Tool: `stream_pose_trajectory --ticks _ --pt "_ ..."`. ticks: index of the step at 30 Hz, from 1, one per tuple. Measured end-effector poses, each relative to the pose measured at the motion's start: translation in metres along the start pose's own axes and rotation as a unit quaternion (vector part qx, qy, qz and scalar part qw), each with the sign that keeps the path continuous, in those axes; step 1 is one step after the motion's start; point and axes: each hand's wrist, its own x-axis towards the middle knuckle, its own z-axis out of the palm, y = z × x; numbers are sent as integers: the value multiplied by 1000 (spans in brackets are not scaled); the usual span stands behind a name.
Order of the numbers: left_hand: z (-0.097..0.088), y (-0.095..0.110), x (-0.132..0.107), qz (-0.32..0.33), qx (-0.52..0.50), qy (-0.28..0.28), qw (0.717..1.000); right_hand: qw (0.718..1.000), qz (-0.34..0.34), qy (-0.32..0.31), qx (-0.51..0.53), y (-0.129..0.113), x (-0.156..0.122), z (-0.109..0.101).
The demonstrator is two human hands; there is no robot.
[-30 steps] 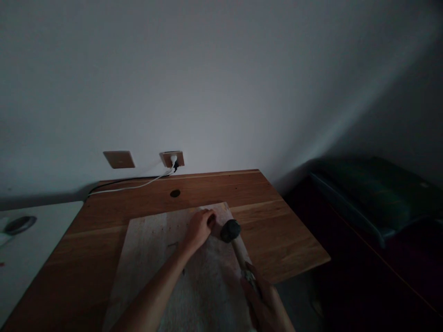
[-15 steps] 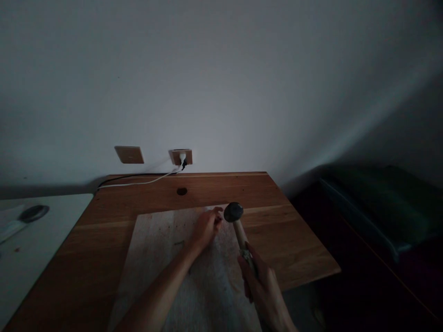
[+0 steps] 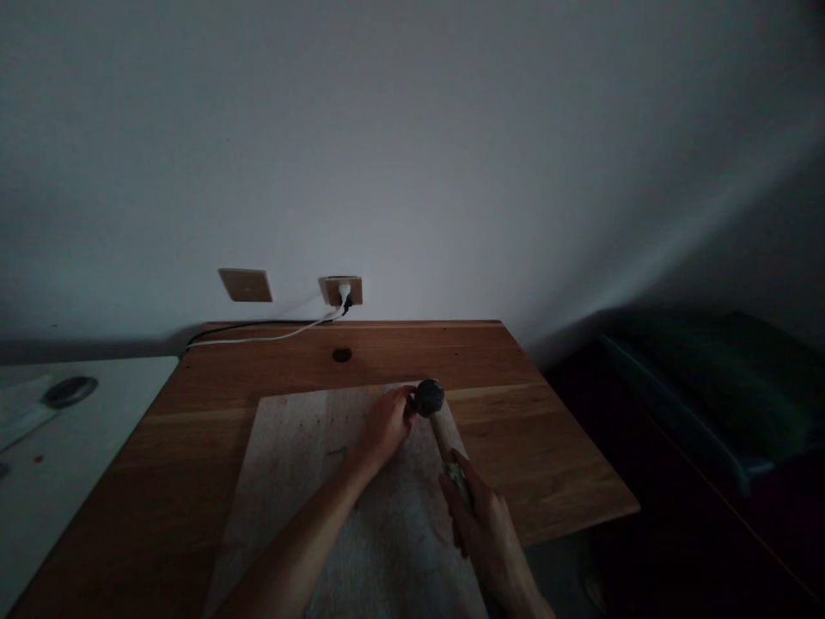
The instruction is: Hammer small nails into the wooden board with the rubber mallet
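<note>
My right hand (image 3: 480, 511) is wrapped around the light wooden handle of a mallet (image 3: 430, 398) with a dark, rounded head. Its head hangs over the far right part of a pale, worn wooden board (image 3: 290, 481), right beside the fingertips of my left hand (image 3: 390, 421). Those left fingers are pinched together low over the board; what they hold, if anything, is hidden behind the hand and the mallet head. On the board, near my left wrist, lies a small thin dark piece (image 3: 336, 451), perhaps a nail. Several small dark dots run along the board's far side.
Beneath the board is a brown wooden table (image 3: 541, 430) with a round hole (image 3: 342, 354) near the wall. Cables (image 3: 258, 338) lead to a wall socket (image 3: 344, 291). To the left stands a white surface (image 3: 116, 404) with a dark round object (image 3: 70, 392); a dark green cushion-like shape (image 3: 722, 378) is at right.
The mallet head has shifted slightly left and now sits against or just in front of my left fingertips. My left hand stays nearly in place, and the view has shifted a little.
</note>
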Motion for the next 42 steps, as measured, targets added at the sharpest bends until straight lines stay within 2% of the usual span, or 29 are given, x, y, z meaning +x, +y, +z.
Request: stream_pose_trajectory --ticks 4,9,14,23,29,34,42 --pt "-2 1 0 2 -2 -16 1000 1000 1 20 6 5 3 2" --pt "-2 2 -1 2 9 -10 1000 1000 2 5 2 3 1 3" --pt "0 1 0 10 -23 -4 1000 1000 0 6 8 0 -1 3" --pt "-2 1 1 -2 -3 -13 1000 1000 -7 21 -4 10 2 8" --pt "-1 1 1 9 -7 -14 1000 1000 -2 19 -2 6 0 7" --pt "0 0 -1 13 -10 13 1000 1000 7 7 -7 2 0 6" --pt "-3 2 -1 3 -19 3 1000 1000 4 6 -5 2 1 6"
